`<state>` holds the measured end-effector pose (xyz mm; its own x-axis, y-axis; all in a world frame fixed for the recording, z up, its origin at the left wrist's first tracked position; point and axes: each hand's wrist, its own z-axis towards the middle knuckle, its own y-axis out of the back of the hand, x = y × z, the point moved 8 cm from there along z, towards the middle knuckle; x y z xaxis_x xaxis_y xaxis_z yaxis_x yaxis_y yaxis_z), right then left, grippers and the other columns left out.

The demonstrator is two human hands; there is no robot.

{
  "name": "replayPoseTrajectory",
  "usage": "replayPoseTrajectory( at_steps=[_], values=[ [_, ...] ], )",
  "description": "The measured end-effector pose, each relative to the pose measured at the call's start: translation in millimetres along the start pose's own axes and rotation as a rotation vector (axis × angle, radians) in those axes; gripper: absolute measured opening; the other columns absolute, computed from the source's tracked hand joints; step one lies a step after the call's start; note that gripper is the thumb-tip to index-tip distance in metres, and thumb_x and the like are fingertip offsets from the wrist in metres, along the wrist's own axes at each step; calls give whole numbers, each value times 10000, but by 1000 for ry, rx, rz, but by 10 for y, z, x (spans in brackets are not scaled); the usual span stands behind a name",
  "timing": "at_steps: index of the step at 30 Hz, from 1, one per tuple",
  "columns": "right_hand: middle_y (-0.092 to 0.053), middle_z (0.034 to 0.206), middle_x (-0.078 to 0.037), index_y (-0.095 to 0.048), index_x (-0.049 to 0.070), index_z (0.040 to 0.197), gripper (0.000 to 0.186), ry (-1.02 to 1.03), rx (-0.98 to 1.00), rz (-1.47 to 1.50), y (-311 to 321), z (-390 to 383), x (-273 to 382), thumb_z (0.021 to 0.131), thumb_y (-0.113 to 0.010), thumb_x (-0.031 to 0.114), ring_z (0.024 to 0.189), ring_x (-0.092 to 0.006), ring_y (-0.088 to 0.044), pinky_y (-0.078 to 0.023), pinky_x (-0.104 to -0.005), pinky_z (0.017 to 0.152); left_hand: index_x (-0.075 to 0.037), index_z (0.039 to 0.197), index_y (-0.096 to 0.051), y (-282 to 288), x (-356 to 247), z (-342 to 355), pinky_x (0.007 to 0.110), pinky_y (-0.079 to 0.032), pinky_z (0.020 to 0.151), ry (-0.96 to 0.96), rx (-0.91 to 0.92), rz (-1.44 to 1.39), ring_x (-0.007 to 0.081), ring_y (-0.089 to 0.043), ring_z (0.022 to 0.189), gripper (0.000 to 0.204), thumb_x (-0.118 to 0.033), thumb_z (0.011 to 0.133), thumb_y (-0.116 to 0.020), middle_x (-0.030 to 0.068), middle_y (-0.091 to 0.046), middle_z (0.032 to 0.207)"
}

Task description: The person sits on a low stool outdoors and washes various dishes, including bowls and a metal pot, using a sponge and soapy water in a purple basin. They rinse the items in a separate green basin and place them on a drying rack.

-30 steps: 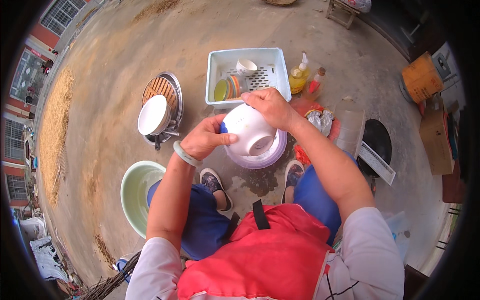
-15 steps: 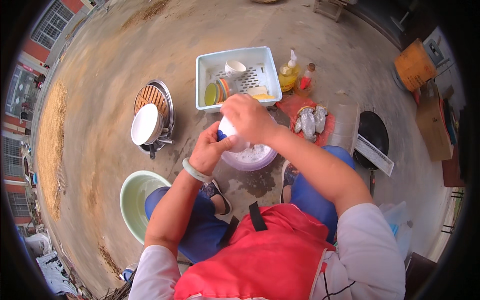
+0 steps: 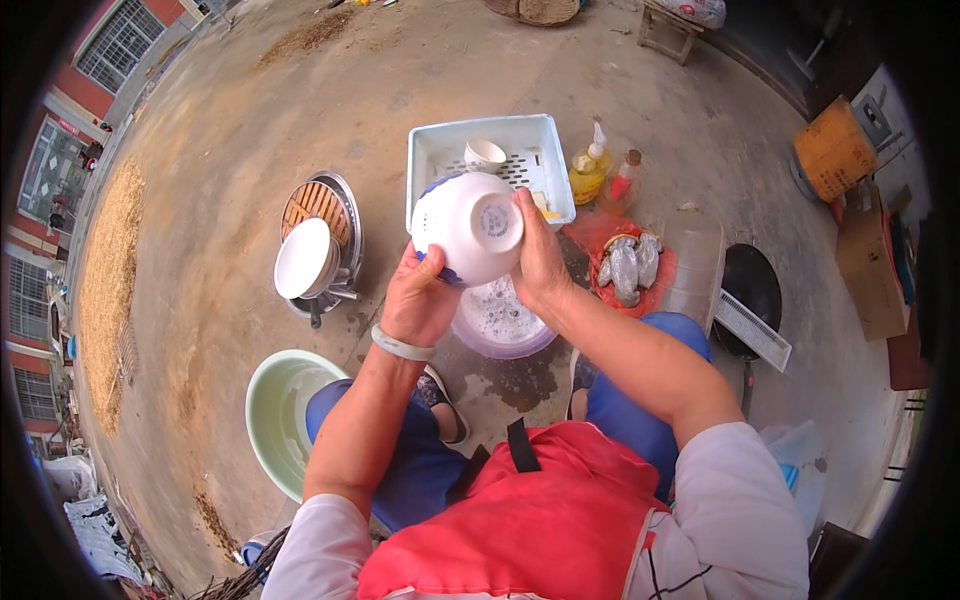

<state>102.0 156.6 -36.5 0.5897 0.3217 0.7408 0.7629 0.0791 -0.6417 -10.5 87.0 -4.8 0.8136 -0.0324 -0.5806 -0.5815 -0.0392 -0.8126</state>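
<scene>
A white bowl (image 3: pixel 455 225) with blue marks at its rim is held up between both my hands, its foot ring turned toward me. My left hand (image 3: pixel 418 298) grips its lower left side, the thumb on the outer wall. On the right side my right hand (image 3: pixel 543 252) clasps it, fingers partly hidden behind. Below the bowl stands a purple basin (image 3: pixel 505 348) of sudsy water. Just beyond is a pale blue draining basket (image 3: pixel 480 126) with a small white bowl (image 3: pixel 485 155) inside; the held bowl hides much of the basket's near part.
To the left, white bowls (image 3: pixel 305 258) and a brown slatted rack (image 3: pixel 315 212) rest on metal ware. A green basin (image 3: pixel 285 420) of water stands by my left leg. On the right are a yellow pump bottle (image 3: pixel 589 170), a red bag (image 3: pixel 592 237) and a black pan (image 3: pixel 752 290).
The bowl has been raised from over the purple basin and turned so its underside faces me. My right hand has shifted from its top to its right side.
</scene>
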Motion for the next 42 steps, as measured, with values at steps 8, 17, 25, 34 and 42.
replayPoseTrajectory(
  at_steps=[8,17,25,34,42],
  values=[
    [-598,1093,-72,-549,-9,1181,430,5,175,-228,-116,95,182,968,-506,362,1020,-120,-544,-424,-270,902,-22,1323,-456,126,-15,0,422,-370,1056,128,-89,-35,244,-525,1201,491,-254,914,-593,105,-563,1290],
    [-472,1310,-92,-308,-11,1417,665,-110,468,-419,-240,-5,200,910,-608,297,1213,-164,-442,-345,-307,1029,-19,1273,-506,274,-98,38,419,-424,1011,65,-122,106,247,-570,1147,437,-318,956,-533,114,-604,1235],
    [-435,1345,-115,-247,9,1449,852,-101,574,-556,-249,-30,241,813,-734,297,1239,-200,-424,-337,-334,1046,-20,1277,-500,226,-116,81,404,-440,990,59,-97,168,234,-571,1135,461,-315,931,-577,109,-602,1227],
    [-446,1341,-108,-340,6,1411,595,9,349,-516,-160,62,103,960,-532,344,1222,-181,-436,-345,-314,1029,-22,1277,-500,196,-83,71,390,-437,992,21,-114,235,221,-571,1127,455,-305,930,-580,86,-589,1243],
    [-415,1379,-121,-221,7,1472,709,-52,524,-481,-224,-4,112,929,-566,307,1284,-184,-376,-274,-314,1079,-24,1320,-472,235,-215,84,394,-385,1041,-45,-124,158,230,-544,1164,494,-305,929,-582,101,-572,1272]
  ],
)
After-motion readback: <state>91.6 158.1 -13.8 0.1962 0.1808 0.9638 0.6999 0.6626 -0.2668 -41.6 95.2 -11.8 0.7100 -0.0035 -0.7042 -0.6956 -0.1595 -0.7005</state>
